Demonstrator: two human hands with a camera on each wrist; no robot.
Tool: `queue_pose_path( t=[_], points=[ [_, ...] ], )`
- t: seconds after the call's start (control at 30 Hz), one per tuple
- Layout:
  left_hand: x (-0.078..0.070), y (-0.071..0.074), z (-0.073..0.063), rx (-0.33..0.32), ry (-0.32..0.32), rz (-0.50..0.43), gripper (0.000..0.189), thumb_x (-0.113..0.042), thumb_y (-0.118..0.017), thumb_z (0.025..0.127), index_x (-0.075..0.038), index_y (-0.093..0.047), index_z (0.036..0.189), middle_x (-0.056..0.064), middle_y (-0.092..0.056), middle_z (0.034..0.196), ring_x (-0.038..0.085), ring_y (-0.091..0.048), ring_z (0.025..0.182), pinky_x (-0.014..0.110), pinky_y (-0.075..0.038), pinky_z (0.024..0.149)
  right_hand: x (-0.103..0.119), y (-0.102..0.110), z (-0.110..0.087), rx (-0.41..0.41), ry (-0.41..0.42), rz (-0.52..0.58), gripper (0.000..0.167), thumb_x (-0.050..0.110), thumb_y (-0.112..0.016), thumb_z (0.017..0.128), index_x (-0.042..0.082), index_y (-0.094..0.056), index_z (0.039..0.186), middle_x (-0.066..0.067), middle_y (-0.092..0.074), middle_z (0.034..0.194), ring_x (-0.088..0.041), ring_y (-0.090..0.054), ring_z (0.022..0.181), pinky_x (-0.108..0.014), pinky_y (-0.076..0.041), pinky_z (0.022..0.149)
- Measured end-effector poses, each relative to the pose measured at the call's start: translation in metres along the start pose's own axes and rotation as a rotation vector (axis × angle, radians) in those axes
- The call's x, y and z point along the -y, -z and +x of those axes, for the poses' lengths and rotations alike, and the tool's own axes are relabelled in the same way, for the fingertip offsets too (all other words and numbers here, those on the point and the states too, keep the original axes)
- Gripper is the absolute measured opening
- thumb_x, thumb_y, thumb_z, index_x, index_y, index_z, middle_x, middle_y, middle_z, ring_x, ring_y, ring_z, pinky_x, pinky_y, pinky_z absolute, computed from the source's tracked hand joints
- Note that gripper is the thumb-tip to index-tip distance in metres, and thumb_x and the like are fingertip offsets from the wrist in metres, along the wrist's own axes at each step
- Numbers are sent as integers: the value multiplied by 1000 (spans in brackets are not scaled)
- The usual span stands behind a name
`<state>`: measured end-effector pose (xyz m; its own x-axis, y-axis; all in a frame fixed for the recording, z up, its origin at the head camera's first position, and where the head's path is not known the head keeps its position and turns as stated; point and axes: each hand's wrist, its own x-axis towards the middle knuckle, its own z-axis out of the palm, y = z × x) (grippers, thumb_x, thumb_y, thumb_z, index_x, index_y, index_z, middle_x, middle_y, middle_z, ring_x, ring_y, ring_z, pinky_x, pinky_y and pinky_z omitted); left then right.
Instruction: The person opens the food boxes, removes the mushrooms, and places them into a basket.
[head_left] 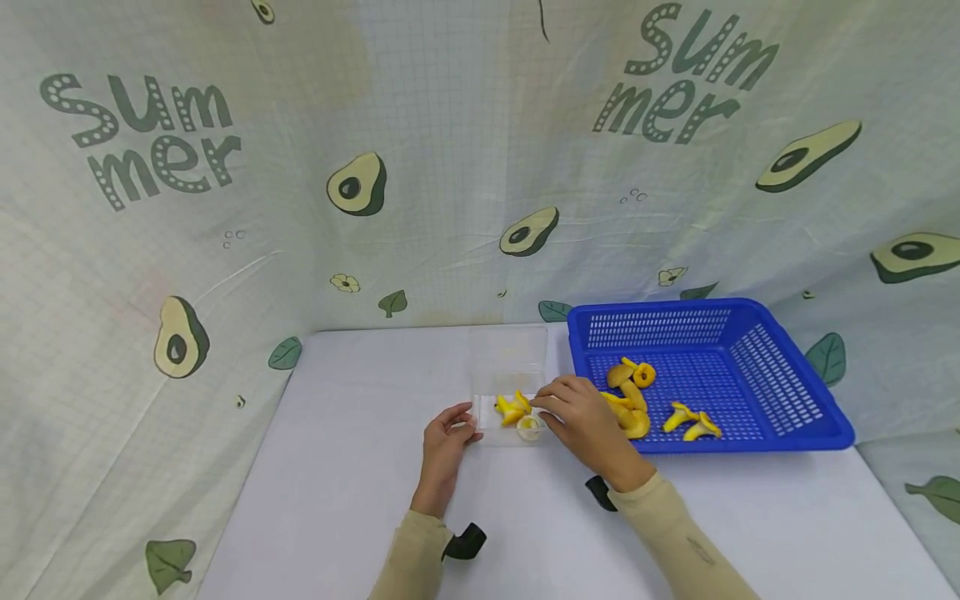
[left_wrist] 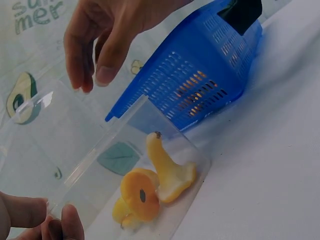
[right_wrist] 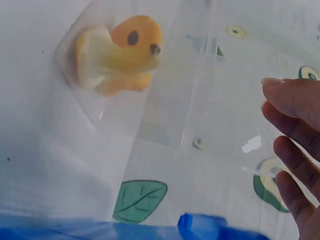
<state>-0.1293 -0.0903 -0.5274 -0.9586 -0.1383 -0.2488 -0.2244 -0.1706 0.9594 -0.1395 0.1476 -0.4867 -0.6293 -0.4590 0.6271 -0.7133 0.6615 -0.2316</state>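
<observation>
Pinching the left edge of the clear box (head_left: 493, 438) between the thumb and fingertips of the left hand (head_left: 445, 448). Hovering above the box's right side with the right hand (head_left: 581, 417), bending the fingers only loosely, leaving a gap between thumb and index finger and holding nothing there. Hanging close to the yellow mushrooms (head_left: 513, 409) in the box, without touching them. Resting the box on the white table (head_left: 337, 467), just left of the blue basket (head_left: 771, 379), with its clear lid (head_left: 508, 354) laid back toward the patterned cloth (head_left: 435, 100). Showing the mushrooms through the see-through wall, bunched together on the box floor, one tilting stem-up. Seeing more mushrooms (head_left: 636, 423) lying inside the basket, mostly toward its left side.
</observation>
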Motion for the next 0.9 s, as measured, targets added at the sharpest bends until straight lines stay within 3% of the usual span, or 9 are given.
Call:
queue_pose_path(
  t=[0.2, 0.43, 0.9],
  points=[
    [0, 1, 0, 1, 0, 1, 38, 8, -63, 98, 15, -59, 136, 9, -56, 104, 14, -60, 81, 22, -62, 74, 4, -14, 8, 25, 30, 43, 30, -1, -94, 75, 12, -81, 99, -1, -75, 101, -23, -65, 102, -44, -59, 92],
    [0, 2, 1, 4, 1, -13, 38, 8, -63, 98, 16, -59, 135, 9, -56, 104, 13, -60, 81, 21, -62, 74, 7, -27, 14, 102, -12, 83, 30, -2, -92, 77, 12, -82, 101, 0, -74, 103, -22, -65, 105, -44, -59, 97],
    [0, 1, 2, 7, 5, 1, 39, 8, -63, 99, 14, -58, 137, 8, -57, 105, 12, -61, 82, 21, -62, 74, 5, -35, 30, 324, -50, -17, 21, 8, -92, 81, 11, -83, 100, -2, -75, 103, -23, -65, 104, -42, -57, 99]
  ],
)
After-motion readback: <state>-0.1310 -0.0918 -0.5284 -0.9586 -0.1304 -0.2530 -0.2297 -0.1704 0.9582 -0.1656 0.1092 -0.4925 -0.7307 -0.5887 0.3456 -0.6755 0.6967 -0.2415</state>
